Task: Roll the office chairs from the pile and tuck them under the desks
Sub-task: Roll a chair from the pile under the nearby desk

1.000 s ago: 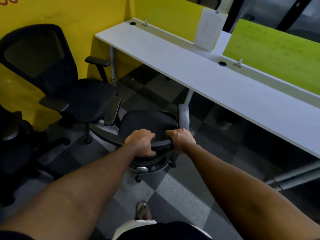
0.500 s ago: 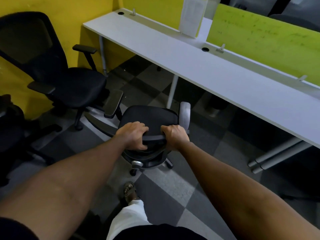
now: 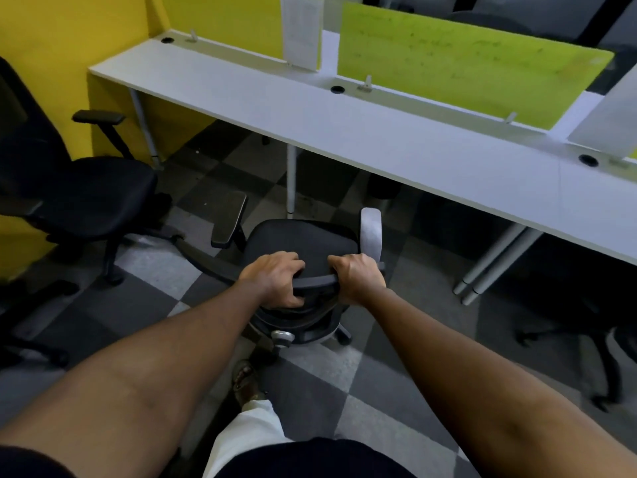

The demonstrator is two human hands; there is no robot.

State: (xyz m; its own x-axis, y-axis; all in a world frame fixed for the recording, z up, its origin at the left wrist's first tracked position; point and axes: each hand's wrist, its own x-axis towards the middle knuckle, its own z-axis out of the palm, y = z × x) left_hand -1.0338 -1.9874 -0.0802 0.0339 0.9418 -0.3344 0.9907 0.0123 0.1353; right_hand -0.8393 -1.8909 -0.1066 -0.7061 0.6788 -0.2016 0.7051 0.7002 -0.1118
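Person is standing behind a black office chair [image 3: 303,243], both arms stretched out to it. Left hand [image 3: 275,277] is gripping the top rail of the backrest [image 3: 315,280], with fingers curled over the far side and thumb underneath. Right hand [image 3: 358,276] is gripping the same rail just beside it, fingers wrapped over. Both hands are clamping on, with a short bare stretch of rail showing between them.

Chair is sitting on the checkered carpet [image 3: 344,374], seat facing the white desk [image 3: 379,139]. The whole seat is showing in front of the desktop edge, so it's not tucked in yet. Seat front is lying near the foot of a white desk leg [image 3: 291,181]. Dark armrest [image 3: 229,219] is sticking out on the chair's left side, pale armrest [image 3: 371,232] on its right.

Second black chair [image 3: 86,191] is standing off to the left by the yellow wall [image 3: 69,29], apart from the held one. Base of a further dark chair [image 3: 586,339] is showing on the floor at the right; it's too dark to make out more.

Green divider panel [image 3: 465,63] is running along the back of the desk, and a white sheet [image 3: 301,29] is standing at its left end. One sandalled foot [image 3: 246,377] is planted just behind the held chair's base.
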